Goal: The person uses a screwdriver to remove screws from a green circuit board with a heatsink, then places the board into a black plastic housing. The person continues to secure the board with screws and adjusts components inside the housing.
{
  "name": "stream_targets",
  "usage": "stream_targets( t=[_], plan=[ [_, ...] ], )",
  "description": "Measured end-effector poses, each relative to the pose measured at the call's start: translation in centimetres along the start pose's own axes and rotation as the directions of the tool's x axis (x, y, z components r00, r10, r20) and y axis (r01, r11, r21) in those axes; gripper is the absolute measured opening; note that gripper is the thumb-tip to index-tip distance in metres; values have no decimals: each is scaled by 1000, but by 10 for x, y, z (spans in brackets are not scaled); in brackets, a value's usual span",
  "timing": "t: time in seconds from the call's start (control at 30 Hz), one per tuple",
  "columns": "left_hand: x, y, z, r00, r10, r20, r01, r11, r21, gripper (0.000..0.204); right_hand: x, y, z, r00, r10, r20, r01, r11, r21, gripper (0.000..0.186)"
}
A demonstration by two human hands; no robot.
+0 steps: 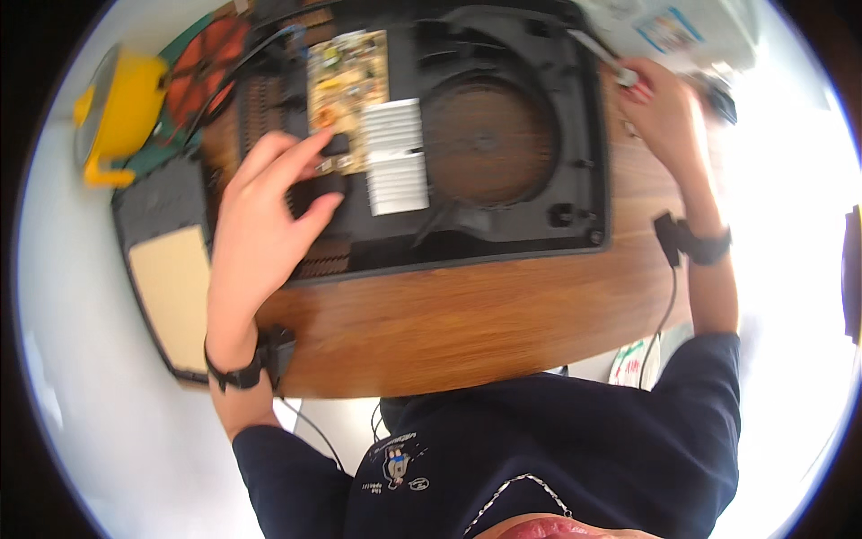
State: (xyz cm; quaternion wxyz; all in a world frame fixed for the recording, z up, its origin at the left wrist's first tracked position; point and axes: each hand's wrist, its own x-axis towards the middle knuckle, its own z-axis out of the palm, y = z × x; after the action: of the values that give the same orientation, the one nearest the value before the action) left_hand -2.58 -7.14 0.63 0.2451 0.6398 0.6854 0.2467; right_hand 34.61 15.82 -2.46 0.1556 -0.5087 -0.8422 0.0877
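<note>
A black plastic appliance housing (577, 180) with a round opening lies on the table. It carries a tan circuit board (346, 67) and a silver finned heatsink (397, 171). My left hand (264, 209) is over the board's lower left, thumb and fingers apart beside small black parts; whether the fingertips touch these is unclear in the blur. My right hand (661, 117) is closed on a screwdriver (626, 75) at the housing's upper right, its metal shaft pointing up and left.
At the left are a yellow device (126, 103), an orange coil (202, 63), a green mat (148, 153) and a black panel with a beige insert (166, 296). A white object (700, 27) stands at the back right. The wooden table (467, 332) curves along its near edge, with cables hanging nearby.
</note>
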Motion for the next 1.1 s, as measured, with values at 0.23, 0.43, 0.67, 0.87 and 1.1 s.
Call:
stream_targets(
  t=[0.23,0.43,0.67,0.87,1.1],
  plan=[
    [-4,-12,2,999,39,-4,-39,998,42,56,-7,-37,-30,992,65,105,-99,928,359,16],
    [-4,-10,1,999,-15,31,14,998,56,63,-20,-99,-41,993,-30,118,-53,764,642,20],
    [-7,0,-8,1000,-17,-11,18,999,45,68,-23,-133,-34,967,-139,214,-126,468,874,20],
    [0,40,-39,972,180,-152,-184,983,-12,49,-24,-159,-38,957,-126,262,-219,277,936,17],
    [49,102,-26,889,274,-367,-379,889,-255,34,-11,-184,-52,961,-155,230,-261,-223,939,16]
  ],
)
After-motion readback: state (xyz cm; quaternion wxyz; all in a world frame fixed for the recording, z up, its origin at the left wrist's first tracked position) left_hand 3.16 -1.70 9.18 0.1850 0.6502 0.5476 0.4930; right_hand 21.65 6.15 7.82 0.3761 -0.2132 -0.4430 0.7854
